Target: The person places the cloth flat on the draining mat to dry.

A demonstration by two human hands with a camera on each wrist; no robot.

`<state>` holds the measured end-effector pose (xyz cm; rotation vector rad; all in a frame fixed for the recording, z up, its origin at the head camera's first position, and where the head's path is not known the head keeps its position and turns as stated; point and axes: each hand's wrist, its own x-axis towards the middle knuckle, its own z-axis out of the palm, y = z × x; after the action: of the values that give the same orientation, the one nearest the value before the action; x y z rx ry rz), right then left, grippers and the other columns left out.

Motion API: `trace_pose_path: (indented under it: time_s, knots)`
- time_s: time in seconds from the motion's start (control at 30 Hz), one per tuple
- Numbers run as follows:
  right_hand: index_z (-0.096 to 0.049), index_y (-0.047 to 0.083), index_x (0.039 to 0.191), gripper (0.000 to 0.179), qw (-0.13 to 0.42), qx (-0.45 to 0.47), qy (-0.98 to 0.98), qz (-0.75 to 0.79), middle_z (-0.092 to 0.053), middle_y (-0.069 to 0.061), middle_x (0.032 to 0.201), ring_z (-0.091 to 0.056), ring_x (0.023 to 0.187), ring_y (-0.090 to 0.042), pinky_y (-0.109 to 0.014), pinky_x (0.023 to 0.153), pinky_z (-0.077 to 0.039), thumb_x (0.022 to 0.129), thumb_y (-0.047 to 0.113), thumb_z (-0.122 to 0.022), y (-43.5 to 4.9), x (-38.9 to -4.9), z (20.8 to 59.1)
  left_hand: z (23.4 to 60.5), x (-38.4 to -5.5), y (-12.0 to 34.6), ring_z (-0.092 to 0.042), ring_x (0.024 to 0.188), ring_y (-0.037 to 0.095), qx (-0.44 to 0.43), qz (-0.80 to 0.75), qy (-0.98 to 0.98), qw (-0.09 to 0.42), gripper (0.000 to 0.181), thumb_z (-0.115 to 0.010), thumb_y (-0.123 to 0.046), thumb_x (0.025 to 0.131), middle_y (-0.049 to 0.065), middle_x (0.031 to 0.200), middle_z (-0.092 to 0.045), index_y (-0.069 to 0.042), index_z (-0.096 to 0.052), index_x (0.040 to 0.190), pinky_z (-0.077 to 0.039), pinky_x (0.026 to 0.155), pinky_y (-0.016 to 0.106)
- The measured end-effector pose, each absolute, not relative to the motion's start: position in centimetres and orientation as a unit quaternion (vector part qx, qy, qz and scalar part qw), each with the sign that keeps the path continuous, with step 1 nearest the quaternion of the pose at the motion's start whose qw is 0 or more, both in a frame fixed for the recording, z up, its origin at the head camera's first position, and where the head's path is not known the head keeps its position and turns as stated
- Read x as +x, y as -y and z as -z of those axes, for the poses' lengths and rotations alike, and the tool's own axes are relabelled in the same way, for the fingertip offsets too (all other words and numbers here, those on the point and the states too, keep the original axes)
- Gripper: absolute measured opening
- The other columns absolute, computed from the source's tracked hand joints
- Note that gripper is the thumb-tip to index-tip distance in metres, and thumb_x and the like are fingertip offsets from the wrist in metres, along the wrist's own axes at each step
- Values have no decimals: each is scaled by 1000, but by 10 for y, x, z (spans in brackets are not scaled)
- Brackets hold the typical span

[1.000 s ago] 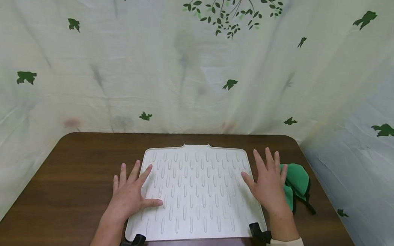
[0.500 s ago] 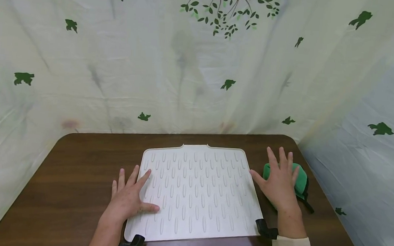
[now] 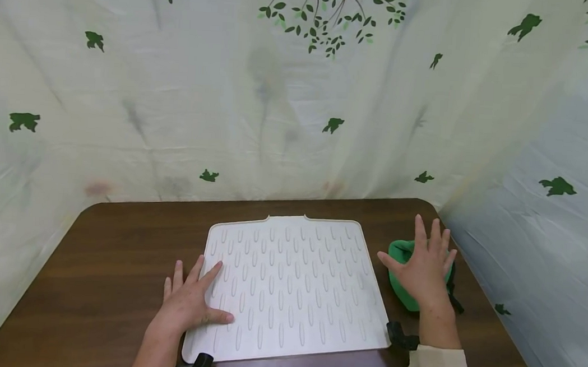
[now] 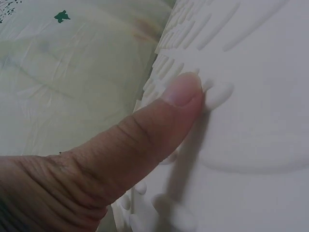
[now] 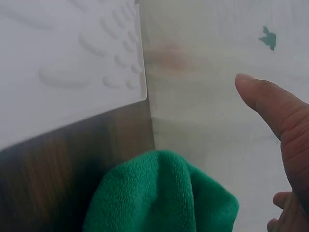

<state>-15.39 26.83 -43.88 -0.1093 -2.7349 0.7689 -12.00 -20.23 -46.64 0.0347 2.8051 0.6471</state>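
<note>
A white board with rows of raised oval ridges lies flat on the brown table. My left hand is at its left side with fingers spread, the thumb reaching over the ridged surface. To the right of the board sits a crumpled green cloth with black trim, its fuzzy texture showing in the right wrist view. Over this cloth my right hand is held with fingers straight and apart, hiding part of it. Nothing is between the right thumb and fingers.
The brown wooden table has rounded far corners. Pale curtains printed with green leaves hang behind it and along the right side. A black wrist mount sits near the board's front right corner.
My right hand has moved right, from the board's right edge to over the green cloth. The left hand stays at the board's left side. The head view has shifted slightly.
</note>
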Motion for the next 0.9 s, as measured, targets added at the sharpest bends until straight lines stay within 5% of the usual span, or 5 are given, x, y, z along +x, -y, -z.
trace_pose_path:
  time_s: [0.33, 0.9]
  knots:
    - [2, 20, 166, 125, 149, -68, 943, -291, 11, -25, 170, 14, 154, -56, -83, 112, 6, 80, 50, -83, -282, -157, 445, 467, -120, 202, 11, 150, 63, 12, -220, -966, 136, 131, -89, -70, 51, 28, 169, -9, -18, -37, 159, 1, 115, 80]
    - [13, 16, 164, 130, 70, -111, 941, -311, 20, -24, 169, 15, 154, -56, -82, 113, 4, 82, 57, -79, -296, -155, 449, 467, -120, 203, 15, 150, 62, -2, -228, -962, 147, 130, -90, -69, 52, 27, 170, -4, -19, -36, 160, 5, 115, 80]
